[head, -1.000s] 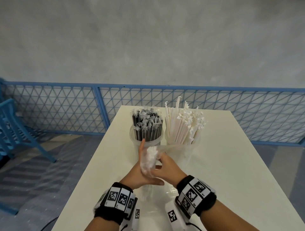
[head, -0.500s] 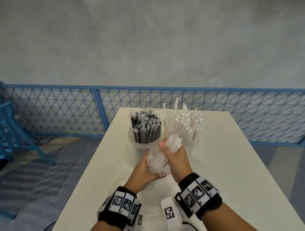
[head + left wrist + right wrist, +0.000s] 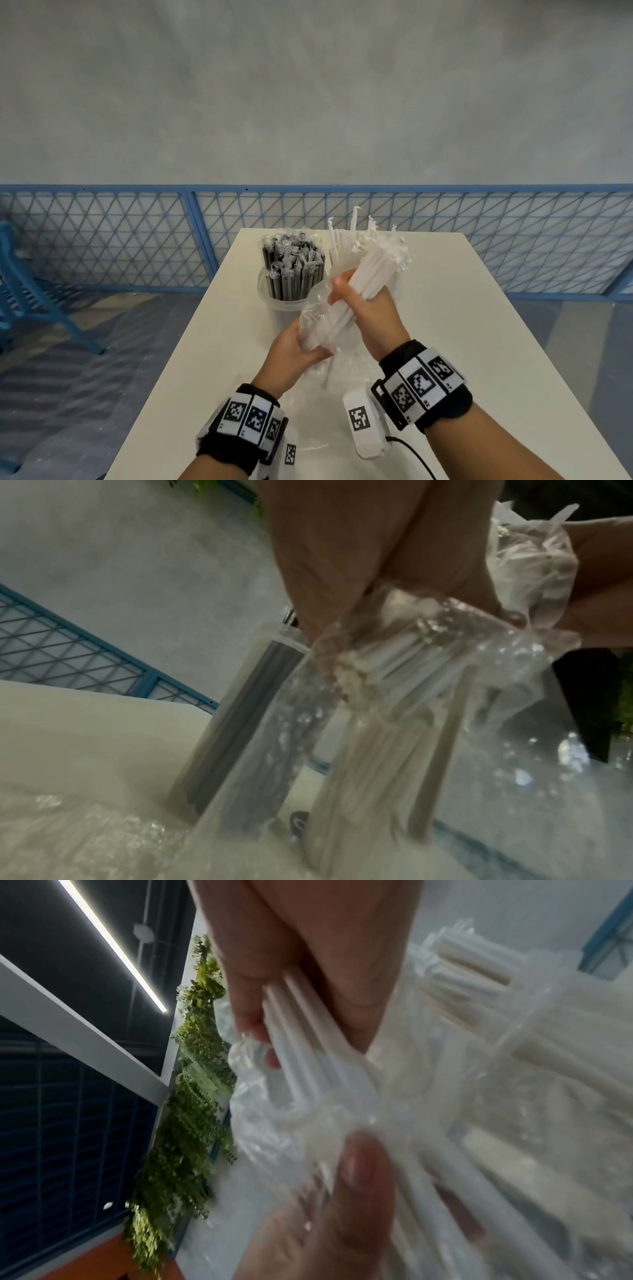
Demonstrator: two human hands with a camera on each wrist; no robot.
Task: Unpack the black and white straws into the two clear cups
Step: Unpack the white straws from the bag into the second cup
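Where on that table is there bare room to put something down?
The right side of the table, past the right hand, is bare to its edge, and so is the left strip beside the cup of black straws. The middle is crowded: both cups, the hands, and crumpled plastic wrap near the front.

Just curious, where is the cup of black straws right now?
In the head view, the cup of black straws stands on the white table, just left of the white straws.

Head camera looks down along the table (image 3: 445,342) toward the fence (image 3: 102,240). Both wrist cameras sit close, angled upward, blurred, seemingly sharing the white straws (image 3: 363,284) with it.
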